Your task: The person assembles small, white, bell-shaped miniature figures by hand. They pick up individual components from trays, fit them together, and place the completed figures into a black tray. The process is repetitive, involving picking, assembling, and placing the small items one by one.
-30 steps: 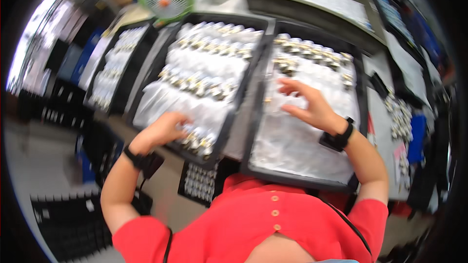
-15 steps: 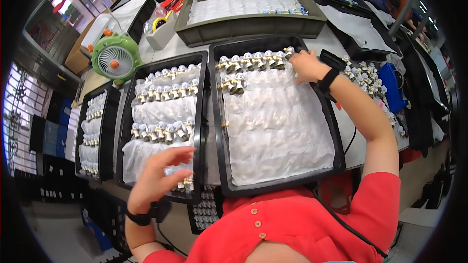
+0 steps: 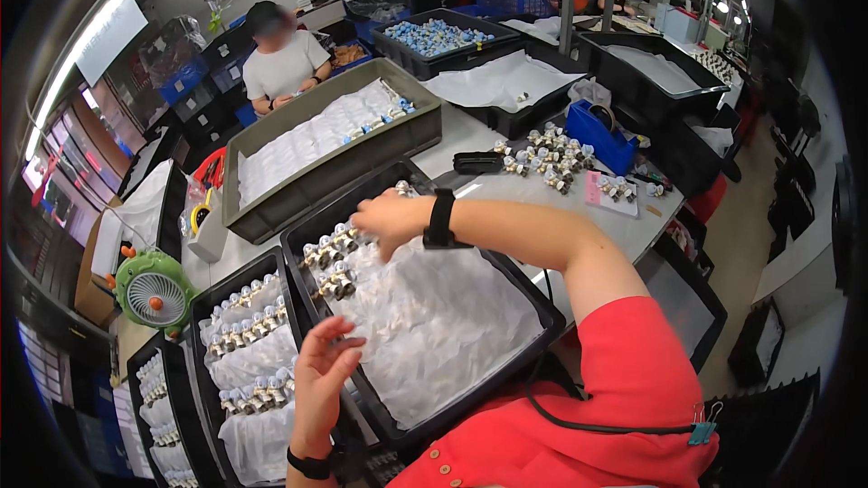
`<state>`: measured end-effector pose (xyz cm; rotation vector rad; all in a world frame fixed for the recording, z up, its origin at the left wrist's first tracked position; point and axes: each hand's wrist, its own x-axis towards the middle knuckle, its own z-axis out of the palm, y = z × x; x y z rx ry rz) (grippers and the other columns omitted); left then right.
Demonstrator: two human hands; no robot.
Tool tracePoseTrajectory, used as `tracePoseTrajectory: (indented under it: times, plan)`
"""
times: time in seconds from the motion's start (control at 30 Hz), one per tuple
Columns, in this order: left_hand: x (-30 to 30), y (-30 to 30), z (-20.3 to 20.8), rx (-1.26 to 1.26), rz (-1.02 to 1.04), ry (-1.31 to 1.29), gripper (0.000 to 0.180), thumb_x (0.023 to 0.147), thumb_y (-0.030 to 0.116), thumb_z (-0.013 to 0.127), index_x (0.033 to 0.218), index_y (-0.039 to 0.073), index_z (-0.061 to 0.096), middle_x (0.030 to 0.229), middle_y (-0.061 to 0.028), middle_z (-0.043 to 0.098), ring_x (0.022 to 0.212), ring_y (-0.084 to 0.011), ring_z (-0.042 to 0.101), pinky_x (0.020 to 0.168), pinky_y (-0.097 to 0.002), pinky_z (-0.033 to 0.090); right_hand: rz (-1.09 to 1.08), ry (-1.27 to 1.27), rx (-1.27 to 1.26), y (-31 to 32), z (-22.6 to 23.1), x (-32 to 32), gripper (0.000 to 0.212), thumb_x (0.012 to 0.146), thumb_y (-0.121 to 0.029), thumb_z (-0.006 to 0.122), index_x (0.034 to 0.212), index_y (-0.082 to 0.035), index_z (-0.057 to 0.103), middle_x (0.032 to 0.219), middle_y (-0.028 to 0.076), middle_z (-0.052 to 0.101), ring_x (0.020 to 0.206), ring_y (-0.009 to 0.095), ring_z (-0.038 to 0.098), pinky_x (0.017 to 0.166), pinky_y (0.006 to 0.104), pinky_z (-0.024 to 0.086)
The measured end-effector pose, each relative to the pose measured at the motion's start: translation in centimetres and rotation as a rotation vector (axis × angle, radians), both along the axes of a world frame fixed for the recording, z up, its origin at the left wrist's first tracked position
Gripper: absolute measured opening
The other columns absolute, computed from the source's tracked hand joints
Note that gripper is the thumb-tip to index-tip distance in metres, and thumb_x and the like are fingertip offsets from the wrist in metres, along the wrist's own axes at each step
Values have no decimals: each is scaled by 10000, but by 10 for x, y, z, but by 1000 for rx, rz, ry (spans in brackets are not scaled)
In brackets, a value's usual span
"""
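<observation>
Left hand point(image 3: 327, 370) spread, the grip of the right hand point(image 3: 393, 220) hidden from me, the black tray point(image 3: 545, 309) holds two figurine rows point(image 3: 333, 246), one short; a loose pile point(image 3: 545, 155) is left.

Small figurines point(image 3: 333, 244), pale heads, white bodies, gold-coloured trim, dark bases, sit in black tray point(image 3: 533, 294) lined with white sheet point(image 3: 443, 334). Longer row follows tray's far edge, figurines side by side, heads toward that edge; part of row hidden, one figurine visible near far right corner. Shorter row just nearer, close to left edge. Sheet wrinkled, bare toward near edge.
</observation>
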<state>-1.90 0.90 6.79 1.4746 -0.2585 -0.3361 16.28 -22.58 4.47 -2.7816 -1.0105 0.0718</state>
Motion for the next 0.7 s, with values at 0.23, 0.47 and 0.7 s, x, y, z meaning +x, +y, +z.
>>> tracePoseTrajectory:
  times: [0.23, 0.47, 0.7]
  plan:
    - [13, 10, -22, -294, 225, 152, 534, 855, 63, 590, 1332, 23, 354, 1132, -57, 524, 1017, -148, 547, 827, -285, 464, 430, -188, 534, 68, 20, -101, 783, 536, -354, 811, 1185, -90, 462, 1050, 91, 532, 1044, 274, 502, 969, 533, 265]
    - [17, -2, -29, -264, 252, 115, 568, 830, 33, 601, 1336, -11, 346, 1149, -48, 502, 993, -123, 556, 808, -254, 464, 372, -178, 668, 70, -11, -98, 851, 531, -314, 829, 1267, -159, 431, 1139, 89, 491, 1117, 296, 448, 1015, 530, 241]
    - [18, -6, -41, -260, 251, 119, 605, 848, 63, 605, 1359, -20, 293, 1230, -86, 459, 1071, -185, 548, 804, -272, 497, 364, -154, 679, 72, -17, -98, 916, 496, -245, 837, 1301, -150, 410, 1127, 73, 485, 1095, 290, 433, 1005, 486, 274]
